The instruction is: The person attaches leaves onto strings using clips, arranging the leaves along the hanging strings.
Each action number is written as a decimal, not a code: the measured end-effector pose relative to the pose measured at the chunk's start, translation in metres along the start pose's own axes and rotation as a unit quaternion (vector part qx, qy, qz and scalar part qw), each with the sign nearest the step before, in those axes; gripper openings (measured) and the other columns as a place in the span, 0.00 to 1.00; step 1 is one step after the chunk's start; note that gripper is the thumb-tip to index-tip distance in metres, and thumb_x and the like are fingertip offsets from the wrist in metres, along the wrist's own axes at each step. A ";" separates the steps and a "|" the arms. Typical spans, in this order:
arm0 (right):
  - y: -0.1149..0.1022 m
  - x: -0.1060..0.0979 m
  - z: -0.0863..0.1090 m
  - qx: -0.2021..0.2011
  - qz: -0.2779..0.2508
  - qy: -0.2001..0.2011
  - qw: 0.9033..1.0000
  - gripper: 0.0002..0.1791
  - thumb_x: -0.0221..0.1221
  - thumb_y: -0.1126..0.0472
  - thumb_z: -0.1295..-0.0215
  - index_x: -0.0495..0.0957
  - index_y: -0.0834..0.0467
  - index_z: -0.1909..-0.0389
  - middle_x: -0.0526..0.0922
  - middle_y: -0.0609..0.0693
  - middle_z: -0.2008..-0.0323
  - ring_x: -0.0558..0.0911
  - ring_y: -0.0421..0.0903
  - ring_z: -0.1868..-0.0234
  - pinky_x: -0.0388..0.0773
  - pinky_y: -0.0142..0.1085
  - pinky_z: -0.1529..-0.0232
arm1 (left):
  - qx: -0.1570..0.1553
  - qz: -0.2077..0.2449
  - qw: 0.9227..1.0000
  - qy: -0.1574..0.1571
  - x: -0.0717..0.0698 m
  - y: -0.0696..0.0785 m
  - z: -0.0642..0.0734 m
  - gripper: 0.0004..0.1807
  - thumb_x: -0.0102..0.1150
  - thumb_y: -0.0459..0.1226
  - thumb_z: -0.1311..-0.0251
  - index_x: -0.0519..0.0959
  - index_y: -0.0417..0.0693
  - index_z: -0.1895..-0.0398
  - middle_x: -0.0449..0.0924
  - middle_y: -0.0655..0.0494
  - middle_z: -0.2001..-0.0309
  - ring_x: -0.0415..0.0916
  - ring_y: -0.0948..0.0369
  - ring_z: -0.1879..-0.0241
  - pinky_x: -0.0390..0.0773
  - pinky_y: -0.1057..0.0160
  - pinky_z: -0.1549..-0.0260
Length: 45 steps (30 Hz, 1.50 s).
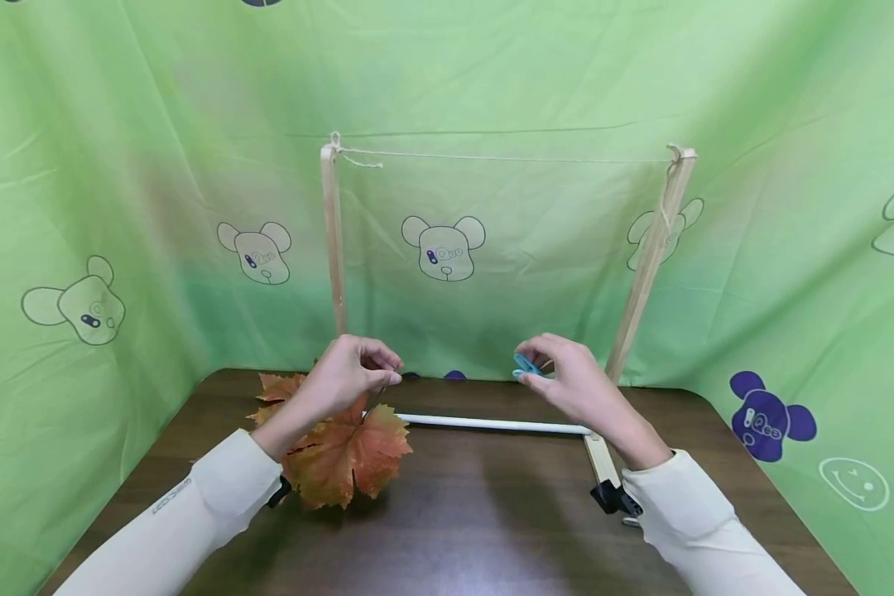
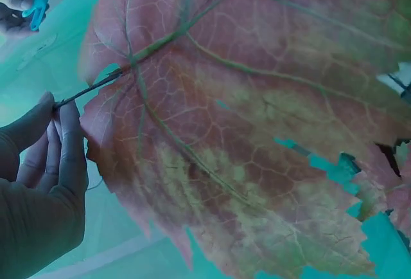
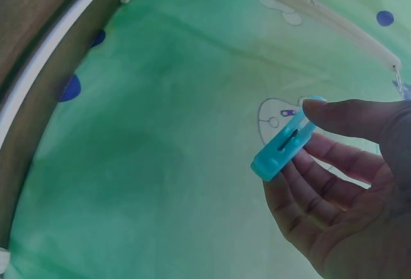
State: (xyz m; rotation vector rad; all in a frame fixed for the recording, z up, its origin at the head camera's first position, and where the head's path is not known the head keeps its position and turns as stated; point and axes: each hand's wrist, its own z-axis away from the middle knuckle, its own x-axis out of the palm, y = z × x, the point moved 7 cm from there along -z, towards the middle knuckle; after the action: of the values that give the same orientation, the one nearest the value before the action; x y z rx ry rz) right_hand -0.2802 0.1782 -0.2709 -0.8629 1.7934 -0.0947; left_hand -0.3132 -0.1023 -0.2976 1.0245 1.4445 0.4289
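Observation:
Between thumb and fingertips, my left hand [image 1: 346, 374] pinches the thin dark stem [image 2: 90, 90] of an orange-red maple leaf [image 1: 350, 463]. The leaf hangs below the hand, its veined face filling much of the left wrist view. Behind my left wrist shows more orange leaf [image 1: 274, 387], partly hidden by the arm. My right hand [image 1: 572, 372] pinches a light blue clothespin [image 1: 525, 364] between thumb and fingers, raised above the table. In the right wrist view the clothespin [image 3: 282, 143] is tilted, the thumb at its upper end.
A wooden frame stands behind the hands, with a left post [image 1: 332, 240] and a right post [image 1: 646, 265]. Twine [image 1: 507, 158] stretches between their tops. A white rod [image 1: 492, 424] runs low across the dark table [image 1: 447, 530]. Green printed cloth [image 1: 447, 74] hangs behind.

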 end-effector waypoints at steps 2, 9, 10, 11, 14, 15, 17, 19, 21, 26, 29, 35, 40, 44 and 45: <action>-0.003 -0.002 -0.003 -0.001 -0.006 0.002 1.000 0.13 0.69 0.69 0.35 0.84 0.65 0.51 0.87 0.56 0.59 0.85 0.50 0.58 0.83 0.46 0.53 | 0.003 0.007 1.000 0.011 -0.002 0.003 -0.002 0.04 0.74 0.32 0.39 0.90 0.44 0.62 0.89 0.52 0.67 0.83 0.62 0.70 0.84 0.61 0.67; -0.013 -0.009 -0.014 -0.010 -0.026 0.010 1.000 0.13 0.68 0.70 0.34 0.84 0.67 0.50 0.87 0.58 0.58 0.85 0.52 0.57 0.85 0.53 0.49 | 0.008 0.027 0.999 0.030 -0.006 0.015 -0.008 0.05 0.74 0.32 0.38 0.90 0.45 0.60 0.90 0.50 0.64 0.85 0.58 0.69 0.84 0.62 0.68; -0.014 -0.010 -0.015 -0.011 -0.030 0.011 0.999 0.13 0.68 0.71 0.34 0.84 0.67 0.50 0.87 0.58 0.58 0.85 0.52 0.57 0.85 0.53 0.48 | 0.009 0.028 0.999 0.034 -0.007 0.017 -0.008 0.05 0.74 0.32 0.38 0.90 0.45 0.60 0.90 0.50 0.64 0.84 0.58 0.69 0.84 0.62 0.68; -0.015 -0.010 -0.017 -0.012 -0.034 0.012 0.999 0.13 0.68 0.71 0.34 0.84 0.67 0.50 0.87 0.58 0.57 0.85 0.53 0.57 0.85 0.53 0.48 | 0.011 0.028 0.999 0.038 -0.008 0.018 -0.009 0.05 0.74 0.32 0.38 0.90 0.45 0.60 0.90 0.50 0.64 0.84 0.58 0.69 0.84 0.62 0.68; -0.018 -0.012 -0.020 -0.011 -0.047 0.014 0.999 0.12 0.67 0.71 0.33 0.83 0.67 0.50 0.87 0.58 0.57 0.86 0.53 0.56 0.85 0.53 0.48 | 0.018 0.024 0.998 0.054 -0.011 0.023 -0.011 0.04 0.73 0.33 0.38 0.90 0.46 0.60 0.90 0.53 0.65 0.82 0.59 0.70 0.82 0.62 0.69; -0.018 -0.012 -0.021 -0.008 -0.051 0.014 0.999 0.12 0.67 0.71 0.33 0.83 0.67 0.50 0.87 0.58 0.57 0.86 0.53 0.56 0.85 0.54 0.47 | 0.021 0.022 0.998 0.058 -0.012 0.025 -0.012 0.04 0.73 0.33 0.38 0.90 0.47 0.60 0.90 0.53 0.65 0.82 0.59 0.70 0.82 0.62 0.69; -0.019 -0.012 -0.023 -0.004 -0.057 0.013 0.998 0.12 0.66 0.70 0.33 0.83 0.67 0.49 0.87 0.58 0.57 0.85 0.53 0.56 0.85 0.54 0.47 | 0.024 0.022 0.997 0.065 -0.014 0.028 -0.014 0.04 0.73 0.33 0.37 0.90 0.46 0.60 0.90 0.53 0.65 0.82 0.59 0.70 0.82 0.62 0.69; -0.020 -0.012 -0.026 -0.001 -0.062 0.013 0.998 0.13 0.66 0.70 0.32 0.83 0.66 0.49 0.87 0.58 0.56 0.85 0.53 0.56 0.85 0.54 0.46 | 0.027 0.023 0.997 0.071 -0.015 0.031 -0.016 0.04 0.73 0.33 0.37 0.90 0.45 0.60 0.90 0.52 0.65 0.82 0.60 0.70 0.83 0.62 0.69; -0.021 -0.013 -0.028 -0.002 -0.066 0.015 0.998 0.13 0.66 0.70 0.32 0.83 0.66 0.48 0.87 0.58 0.56 0.85 0.53 0.56 0.85 0.54 0.46 | 0.030 0.023 0.996 0.078 -0.017 0.034 -0.018 0.05 0.74 0.33 0.38 0.90 0.45 0.60 0.90 0.51 0.65 0.82 0.60 0.71 0.83 0.62 0.69; -0.027 -0.017 -0.036 -0.011 -0.071 0.023 0.997 0.13 0.67 0.70 0.32 0.83 0.67 0.48 0.87 0.59 0.56 0.85 0.52 0.56 0.85 0.52 0.47 | 0.040 0.033 0.994 0.100 -0.024 0.043 -0.024 0.05 0.73 0.33 0.38 0.89 0.43 0.60 0.90 0.49 0.65 0.83 0.61 0.71 0.83 0.65 0.69; -0.031 -0.020 -0.041 -0.012 -0.078 0.025 0.997 0.13 0.67 0.70 0.32 0.83 0.67 0.48 0.87 0.59 0.56 0.85 0.52 0.56 0.85 0.52 0.46 | 0.047 0.047 0.991 0.113 -0.030 0.049 -0.028 0.05 0.73 0.33 0.37 0.90 0.42 0.60 0.91 0.46 0.65 0.83 0.61 0.71 0.84 0.64 0.69; -0.041 -0.023 -0.052 -0.012 -0.097 0.026 0.995 0.14 0.66 0.69 0.31 0.83 0.66 0.46 0.86 0.60 0.54 0.85 0.54 0.53 0.84 0.52 0.43 | 0.059 0.069 0.987 0.134 -0.038 0.058 -0.034 0.05 0.73 0.33 0.37 0.90 0.42 0.60 0.90 0.47 0.65 0.84 0.61 0.72 0.87 0.58 0.67; -0.045 -0.026 -0.061 -0.009 -0.118 0.025 0.993 0.15 0.66 0.70 0.31 0.83 0.67 0.45 0.86 0.61 0.52 0.85 0.55 0.51 0.83 0.53 0.41 | 0.077 0.077 0.983 0.148 -0.043 0.066 -0.038 0.07 0.73 0.33 0.37 0.89 0.40 0.58 0.90 0.46 0.65 0.83 0.61 0.73 0.85 0.64 0.70; -0.048 -0.028 -0.066 -0.004 -0.129 0.024 0.991 0.15 0.65 0.69 0.30 0.82 0.66 0.44 0.86 0.61 0.51 0.85 0.54 0.50 0.83 0.52 0.40 | 0.084 0.089 0.980 0.154 -0.046 0.070 -0.040 0.07 0.73 0.32 0.38 0.89 0.39 0.58 0.90 0.44 0.64 0.84 0.57 0.72 0.84 0.65 0.71; -0.049 -0.029 -0.067 -0.003 -0.131 0.025 0.991 0.15 0.65 0.69 0.30 0.82 0.65 0.44 0.87 0.60 0.52 0.85 0.54 0.50 0.83 0.51 0.40 | 0.085 0.094 0.980 0.155 -0.047 0.071 -0.040 0.07 0.73 0.32 0.38 0.89 0.39 0.58 0.90 0.43 0.64 0.84 0.57 0.72 0.84 0.65 0.71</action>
State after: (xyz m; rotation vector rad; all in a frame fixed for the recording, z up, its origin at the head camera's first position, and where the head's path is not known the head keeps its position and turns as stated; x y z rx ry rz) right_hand -0.3084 0.1368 -0.1985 -1.1066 1.7189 -0.2825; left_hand -0.3344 -0.0884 -0.2068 1.2798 1.6889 0.6320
